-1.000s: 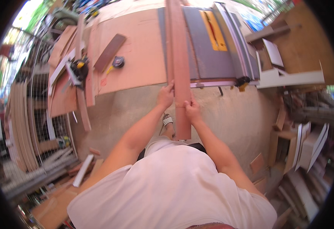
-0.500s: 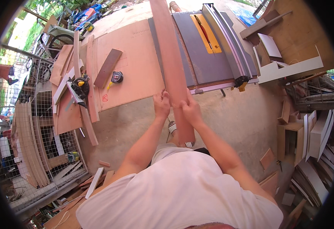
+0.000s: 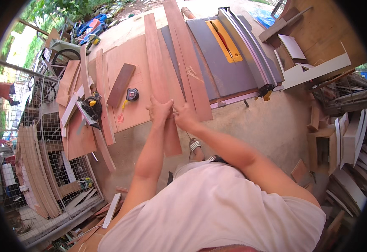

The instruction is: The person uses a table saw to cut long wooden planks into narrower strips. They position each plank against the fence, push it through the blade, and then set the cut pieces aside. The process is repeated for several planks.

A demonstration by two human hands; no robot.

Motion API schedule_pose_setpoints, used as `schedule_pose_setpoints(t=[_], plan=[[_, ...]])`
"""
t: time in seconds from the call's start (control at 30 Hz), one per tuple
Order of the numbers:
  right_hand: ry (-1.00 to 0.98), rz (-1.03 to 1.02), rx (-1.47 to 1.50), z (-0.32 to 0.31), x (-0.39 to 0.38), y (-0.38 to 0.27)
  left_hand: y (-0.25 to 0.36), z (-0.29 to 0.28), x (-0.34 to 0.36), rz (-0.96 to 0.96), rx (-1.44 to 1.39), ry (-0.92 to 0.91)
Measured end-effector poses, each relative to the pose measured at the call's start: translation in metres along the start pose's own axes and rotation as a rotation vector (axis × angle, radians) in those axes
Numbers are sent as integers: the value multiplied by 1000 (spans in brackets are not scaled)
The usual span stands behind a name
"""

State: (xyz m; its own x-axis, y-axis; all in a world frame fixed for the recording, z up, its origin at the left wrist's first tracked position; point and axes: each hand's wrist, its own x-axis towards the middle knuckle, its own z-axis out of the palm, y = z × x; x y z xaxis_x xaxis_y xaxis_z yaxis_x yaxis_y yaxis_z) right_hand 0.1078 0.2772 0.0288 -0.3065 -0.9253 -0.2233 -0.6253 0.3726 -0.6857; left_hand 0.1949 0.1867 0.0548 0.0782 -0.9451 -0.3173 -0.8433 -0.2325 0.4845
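Table saw (image 3: 217, 75) at two o'clock

From the person's left hand (image 3: 160, 110), a plank (image 3: 158, 63) runs to twelve over a plywood sheet (image 3: 131, 52), its near end overhanging at six. A second plank (image 3: 187, 63) at one lies on the table saw. A tape measure (image 3: 132, 94) sits on the sheet at ten; a wire fence (image 3: 61, 155) stands at eight.

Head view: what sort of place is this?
Probably a woodworking shop, seemingly partly open-air: a table saw with its blade showing, a long reddish board under the left hand, and a stack of boards at the left.
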Motion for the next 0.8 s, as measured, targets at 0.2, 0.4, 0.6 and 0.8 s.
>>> schedule_pose_setpoints(t=[0.2,0.4,0.6,0.8], plan=[[155,292,-301,-56,6,29,-40,12,6,17,406,95],[72,308,-134,-43,5,60,-62,17,-12,420,423,382],[75,128,-83,-35,-10,86,-17,58,-68,647,-1,-55],[177,201,391,-46,-20,207,-48,138,-52,229,-483,-380]])
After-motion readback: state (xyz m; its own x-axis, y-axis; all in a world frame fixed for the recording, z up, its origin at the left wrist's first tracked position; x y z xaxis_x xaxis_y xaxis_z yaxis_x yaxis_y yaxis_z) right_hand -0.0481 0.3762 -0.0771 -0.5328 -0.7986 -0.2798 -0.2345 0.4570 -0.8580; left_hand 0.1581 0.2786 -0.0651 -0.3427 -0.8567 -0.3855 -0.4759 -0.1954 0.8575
